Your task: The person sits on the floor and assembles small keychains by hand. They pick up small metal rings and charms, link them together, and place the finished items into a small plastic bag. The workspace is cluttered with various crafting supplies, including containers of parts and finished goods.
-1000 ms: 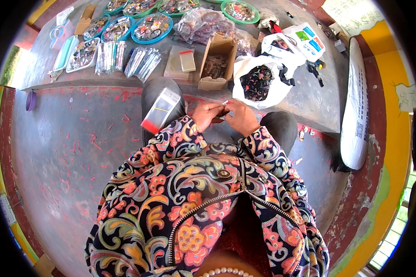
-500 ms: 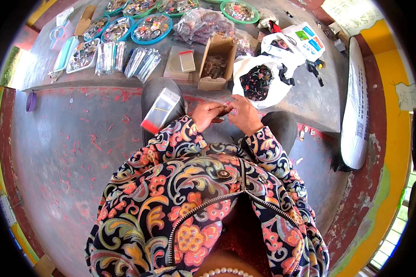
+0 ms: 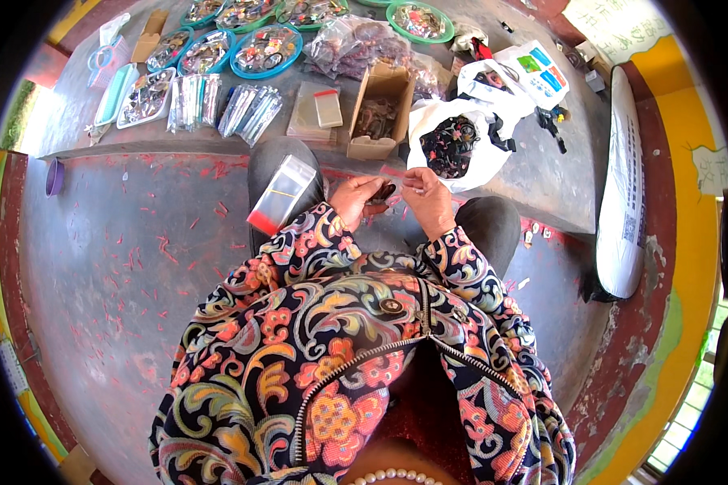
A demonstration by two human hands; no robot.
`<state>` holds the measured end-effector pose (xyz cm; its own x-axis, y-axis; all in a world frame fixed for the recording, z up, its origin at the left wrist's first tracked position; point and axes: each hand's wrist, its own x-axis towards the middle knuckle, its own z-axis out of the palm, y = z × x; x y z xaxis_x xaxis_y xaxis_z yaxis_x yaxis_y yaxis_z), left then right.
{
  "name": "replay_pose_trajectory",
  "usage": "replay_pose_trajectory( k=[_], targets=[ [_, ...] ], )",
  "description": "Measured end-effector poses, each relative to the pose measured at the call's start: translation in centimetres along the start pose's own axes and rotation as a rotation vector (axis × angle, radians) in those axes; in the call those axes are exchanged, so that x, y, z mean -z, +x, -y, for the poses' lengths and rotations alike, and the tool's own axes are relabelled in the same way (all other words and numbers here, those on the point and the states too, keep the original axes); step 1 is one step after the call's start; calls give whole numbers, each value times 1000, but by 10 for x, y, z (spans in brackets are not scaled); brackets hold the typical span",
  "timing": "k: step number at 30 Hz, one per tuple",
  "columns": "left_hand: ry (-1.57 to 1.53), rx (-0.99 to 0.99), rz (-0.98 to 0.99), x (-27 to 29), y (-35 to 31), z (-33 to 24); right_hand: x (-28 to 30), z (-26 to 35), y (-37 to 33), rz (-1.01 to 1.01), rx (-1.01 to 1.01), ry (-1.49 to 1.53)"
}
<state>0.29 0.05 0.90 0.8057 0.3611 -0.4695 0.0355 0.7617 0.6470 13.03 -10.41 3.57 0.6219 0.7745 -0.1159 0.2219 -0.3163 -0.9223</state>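
My left hand is closed around a small dark brown bundle, whose exact kind I cannot make out. Just to its right, my right hand pinches a small clear plastic bag with a red edge, partly hidden by the fingers. The two hands are a little apart, between my knees. On my left thigh lies a stack of clear bags with red ends, bound by a yellowish band. Ahead stands an open cardboard box with brownish items inside. Beside it, a white plastic bag holds black hair ties.
The concrete ledge ahead carries blue basins of small goods, packed clear sleeves, flat clear bags and a heap of plastic packets. A white sack leans at the right. Red scraps litter the floor.
My hands have drawn apart, the left turning and moving slightly left. The dark bundle now shows in the left hand, and the red-edged plastic stretches out from the right fingers.
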Motion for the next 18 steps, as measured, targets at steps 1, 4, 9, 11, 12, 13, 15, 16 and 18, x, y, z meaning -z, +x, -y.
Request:
replay_pose_trajectory(
  k=[1, 4, 9, 11, 12, 13, 15, 16, 18],
  targets=[
    [2, -2, 11, 0, 0, 0, -3, -7, 1, 33, -32, 111],
    [0, 2, 65, -1, 0, -1, -8, -16, 2, 52, -149, 344],
    [-28, -7, 106, 1, 0, 0, -9, 0, -5, -3, -319, 503],
    [-6, -6, 118, 1, 1, 1, -9, -6, -5, 83, -362, 481],
    [5, -6, 122, 2, 2, 1, -9, -8, -5, 128, -383, 470],
    [2, -1, 126, 2, 2, 2, -9, -8, -5, 123, -375, 477],
    [-6, 11, 134, 2, 3, 2, -9, -9, -6, 112, -360, 492],
    [-13, 13, 133, 2, 3, 2, -10, -9, -7, 93, -359, 485],
    [-29, 17, 132, 3, 3, 3, -11, -8, -7, 55, -356, 468]
  ],
)
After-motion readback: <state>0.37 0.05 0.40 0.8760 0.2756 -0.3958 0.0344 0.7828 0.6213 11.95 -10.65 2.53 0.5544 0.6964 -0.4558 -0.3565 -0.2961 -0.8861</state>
